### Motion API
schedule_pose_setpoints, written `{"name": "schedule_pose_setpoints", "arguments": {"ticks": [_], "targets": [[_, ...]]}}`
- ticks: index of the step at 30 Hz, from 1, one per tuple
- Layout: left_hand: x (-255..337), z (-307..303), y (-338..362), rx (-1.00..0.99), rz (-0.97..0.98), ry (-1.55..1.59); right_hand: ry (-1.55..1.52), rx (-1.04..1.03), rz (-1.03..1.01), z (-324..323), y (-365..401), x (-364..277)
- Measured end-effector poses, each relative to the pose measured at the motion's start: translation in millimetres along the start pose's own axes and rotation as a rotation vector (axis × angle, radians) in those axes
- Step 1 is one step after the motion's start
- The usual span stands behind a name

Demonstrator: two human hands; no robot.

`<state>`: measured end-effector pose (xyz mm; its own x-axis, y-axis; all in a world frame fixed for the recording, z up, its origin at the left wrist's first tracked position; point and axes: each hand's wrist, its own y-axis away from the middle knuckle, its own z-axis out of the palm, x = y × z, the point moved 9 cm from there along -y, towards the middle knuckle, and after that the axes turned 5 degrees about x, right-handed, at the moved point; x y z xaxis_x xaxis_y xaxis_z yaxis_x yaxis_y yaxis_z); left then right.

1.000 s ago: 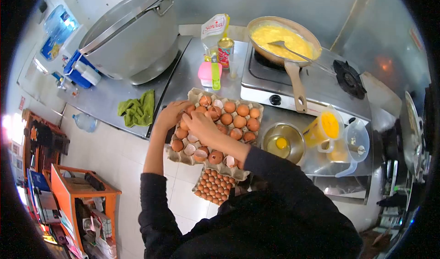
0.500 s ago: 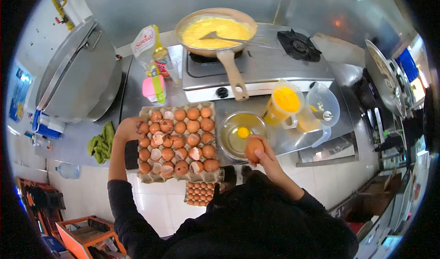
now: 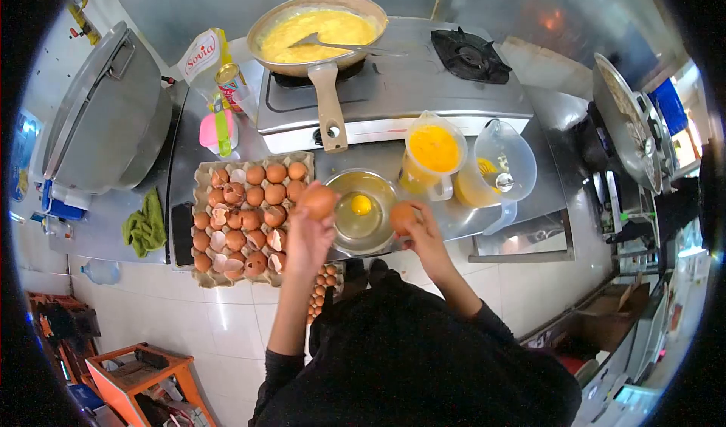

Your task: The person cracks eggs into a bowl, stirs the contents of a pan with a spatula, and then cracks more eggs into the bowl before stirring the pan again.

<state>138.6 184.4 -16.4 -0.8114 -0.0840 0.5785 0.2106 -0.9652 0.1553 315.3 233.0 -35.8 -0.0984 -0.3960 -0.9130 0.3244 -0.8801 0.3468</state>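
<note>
Raised over the right edge of the egg tray [image 3: 198,257], my left hand [image 3: 305,238] holds a brown egg [image 3: 318,201]. My right hand [image 3: 426,238] has its fingers round another brown egg [image 3: 403,217], by the right rim of a steel bowl. One yolk [image 3: 361,205] lies in clear egg white in the steel bowl [image 3: 355,238], between my two hands. Whole eggs and broken shells sit in the tray. To the right of the bowl stand a jug of beaten yellow egg [image 3: 433,149] and a clear jug [image 3: 510,159] with a whisk in it.
A pan [image 3: 265,20] of yellow egg with a spatula sits on the stove [image 3: 401,79], its handle pointing toward me. At left are a big pot [image 3: 113,125], a green cloth [image 3: 146,227] and a pink container [image 3: 209,132]. More eggs [image 3: 321,281] are lower down, below the counter.
My left hand has moved right from the tray's left side and now holds an egg near the bowl. My right hand still has its egg. The whole view has shifted.
</note>
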Motion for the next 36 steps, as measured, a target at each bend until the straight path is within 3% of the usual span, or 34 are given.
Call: {"name": "schedule_pose_setpoints", "arguments": {"ticks": [2,3,6,9,12,15,19,22,24,26,28,32,36], "targets": [[-31,0,-7,0.113,-0.088,0.032,0.275,-0.058,-0.296,13,-4,-25],[-45,-4,-10,0.171,-0.134,0.047,0.245,-0.042,-0.448,18,-4,-38],[-65,-11,-17,0.219,-0.122,-0.057,0.554,0.009,-0.718,47,18,-96],[-62,-15,-18,0.295,-0.079,-0.17,0.889,0.125,-1.007,64,29,-99],[-61,-29,-18,0.313,-0.071,-0.298,0.749,-0.001,-0.744,59,-2,-60],[-54,-43,-21,0.285,-0.061,-0.383,0.386,0.007,-0.649,44,-14,-53],[-44,-37,-21,0.215,-0.042,-0.463,-0.093,-0.102,-0.036,37,-34,-14],[-31,-26,-14,0.297,0.033,-0.655,0.601,-0.05,-0.729,58,-16,-57],[-33,-27,-9,0.343,-0.034,-0.569,0.616,-0.027,-0.854,60,-23,-52],[-31,-29,-9,0.366,-0.056,-0.523,0.438,-0.061,-0.646,50,-41,-34],[-25,-36,-10,0.369,-0.046,-0.51,0.075,-0.143,-0.093,44,-43,-13],[-16,-7,-22,0.132,-0.057,-0.929,0.016,-0.214,0.074,42,-57,8],[-20,-7,-32,0.119,-0.044,-0.896,0.195,-0.314,0.044,57,-52,2]]}}
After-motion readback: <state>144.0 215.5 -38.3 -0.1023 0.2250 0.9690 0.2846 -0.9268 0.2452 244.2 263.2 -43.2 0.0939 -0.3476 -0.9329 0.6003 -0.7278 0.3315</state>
